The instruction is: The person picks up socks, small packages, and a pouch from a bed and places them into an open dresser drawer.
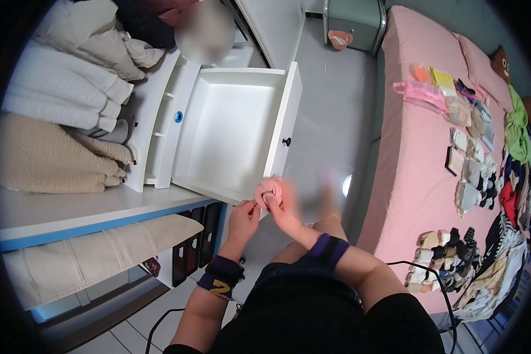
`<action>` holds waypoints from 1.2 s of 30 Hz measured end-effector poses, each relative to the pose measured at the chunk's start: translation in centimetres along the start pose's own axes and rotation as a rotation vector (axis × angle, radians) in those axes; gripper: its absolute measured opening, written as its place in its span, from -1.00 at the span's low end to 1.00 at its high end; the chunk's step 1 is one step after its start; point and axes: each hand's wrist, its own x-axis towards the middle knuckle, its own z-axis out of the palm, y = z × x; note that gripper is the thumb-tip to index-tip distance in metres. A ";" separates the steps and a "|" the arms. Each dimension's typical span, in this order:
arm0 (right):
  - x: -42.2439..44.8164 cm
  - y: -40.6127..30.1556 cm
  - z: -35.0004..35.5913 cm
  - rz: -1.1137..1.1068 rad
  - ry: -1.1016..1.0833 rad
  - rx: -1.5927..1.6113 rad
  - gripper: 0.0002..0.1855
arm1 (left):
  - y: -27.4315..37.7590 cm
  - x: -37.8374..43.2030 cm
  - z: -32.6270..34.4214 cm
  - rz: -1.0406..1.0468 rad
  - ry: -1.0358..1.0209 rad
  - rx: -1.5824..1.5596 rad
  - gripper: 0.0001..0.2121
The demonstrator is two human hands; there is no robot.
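Observation:
Both hands meet at a pink bundle of soft cloth (269,191), just over the front corner of a white drawer (225,132). My left hand (243,219) pinches the bundle's lower left edge. From the right, my right hand (283,214) grips it, the thumb pressed into its folds. The drawer is pulled out and nothing shows on its bottom; a black knob (286,141) is on its front.
Jackets and sweaters (62,84) hang at the left above a white shelf (93,201). A pink-covered bed (394,186) on the right bears rolled socks (447,256), folded garments and plastic bags. A green-grey nightstand (354,22) stands at the top.

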 end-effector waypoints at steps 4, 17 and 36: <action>2.6 0.9 2.8 -0.135 0.217 0.035 -0.57 | 0.8 -0.2 -0.1 0.004 0.001 -0.016 -0.76; 4.6 6.7 2.3 -0.022 0.346 -0.052 -0.59 | 1.5 0.0 0.1 0.042 -0.005 0.159 -0.73; 6.3 11.4 2.3 0.440 0.332 0.219 -0.48 | 0.9 -0.3 0.2 0.044 0.007 0.149 -0.74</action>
